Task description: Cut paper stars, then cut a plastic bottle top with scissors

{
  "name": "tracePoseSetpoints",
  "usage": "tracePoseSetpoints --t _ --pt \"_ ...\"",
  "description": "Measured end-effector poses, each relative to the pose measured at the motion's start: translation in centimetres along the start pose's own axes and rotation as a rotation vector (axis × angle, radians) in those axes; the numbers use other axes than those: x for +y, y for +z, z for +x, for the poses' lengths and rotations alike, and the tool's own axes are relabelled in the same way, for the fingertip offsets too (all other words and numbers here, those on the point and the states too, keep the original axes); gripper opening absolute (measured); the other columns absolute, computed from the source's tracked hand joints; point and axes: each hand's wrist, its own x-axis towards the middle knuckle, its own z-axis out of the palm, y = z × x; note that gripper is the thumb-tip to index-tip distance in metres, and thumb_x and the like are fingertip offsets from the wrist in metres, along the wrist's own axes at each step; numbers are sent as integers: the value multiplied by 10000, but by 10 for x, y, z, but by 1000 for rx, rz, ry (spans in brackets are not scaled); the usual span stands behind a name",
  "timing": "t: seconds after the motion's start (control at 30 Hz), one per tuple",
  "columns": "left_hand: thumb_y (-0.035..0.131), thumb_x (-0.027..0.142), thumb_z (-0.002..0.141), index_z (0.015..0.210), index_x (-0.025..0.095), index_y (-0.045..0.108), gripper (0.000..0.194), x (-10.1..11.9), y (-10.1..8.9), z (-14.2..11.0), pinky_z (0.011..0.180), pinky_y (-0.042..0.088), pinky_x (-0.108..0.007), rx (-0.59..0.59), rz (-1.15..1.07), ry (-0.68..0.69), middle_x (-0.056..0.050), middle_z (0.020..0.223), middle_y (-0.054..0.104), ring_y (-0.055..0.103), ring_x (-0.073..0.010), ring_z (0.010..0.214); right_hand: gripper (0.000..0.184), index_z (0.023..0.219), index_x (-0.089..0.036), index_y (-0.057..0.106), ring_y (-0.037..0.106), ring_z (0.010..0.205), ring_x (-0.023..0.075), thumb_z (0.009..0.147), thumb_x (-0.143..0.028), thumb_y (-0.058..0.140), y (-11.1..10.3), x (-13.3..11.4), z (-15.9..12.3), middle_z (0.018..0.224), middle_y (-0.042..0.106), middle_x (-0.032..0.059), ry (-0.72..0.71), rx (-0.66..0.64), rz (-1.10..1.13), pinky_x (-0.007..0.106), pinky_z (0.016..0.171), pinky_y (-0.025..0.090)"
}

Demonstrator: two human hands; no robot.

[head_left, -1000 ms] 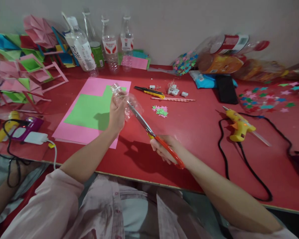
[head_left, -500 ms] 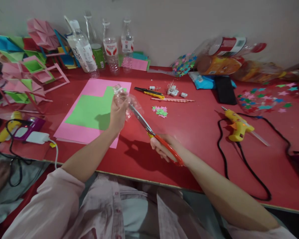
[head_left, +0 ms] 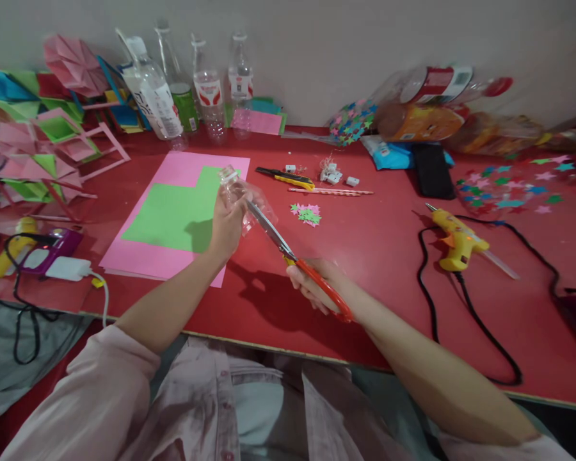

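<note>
My left hand (head_left: 228,221) is closed around a clear plastic bottle piece (head_left: 259,202), its neck poking up past my fingers. In my right hand (head_left: 312,285) is a pair of scissors (head_left: 319,282) with red-orange handles. The blades point up and left and meet the plastic beside my left fingers; whether they are parted is hard to see. Below and behind my left hand lie a green sheet (head_left: 173,214) and larger pink sheets (head_left: 125,256). A small pile of pink and green paper stars (head_left: 307,214) is to the right of the blades.
Beyond my hands lie a yellow-black utility knife (head_left: 288,178), a striped pencil (head_left: 331,192) and small white pieces (head_left: 333,174). A yellow glue gun (head_left: 458,240) with a looping black cord rests at right. Clear bottles (head_left: 211,96) stand along the wall; paper crafts (head_left: 52,141) fill the left.
The view has shifted slightly, so the table items sit a little further left. Both hands keep nearly the same pose on the plastic and scissors. The other person's hand at left is no longer visible.
</note>
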Motion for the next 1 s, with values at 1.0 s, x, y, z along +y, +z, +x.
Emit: tracePoseSetpoints --t 1.0 --pt "775 438 720 923 244 534 370 0 2 -3 795 526 -283 -60 100 69 24 833 610 607 -99 747 458 651 -222 441 392 261 76 823 -631 553 2 0 0 375 359 -108 28 31 -5 207 302 347"
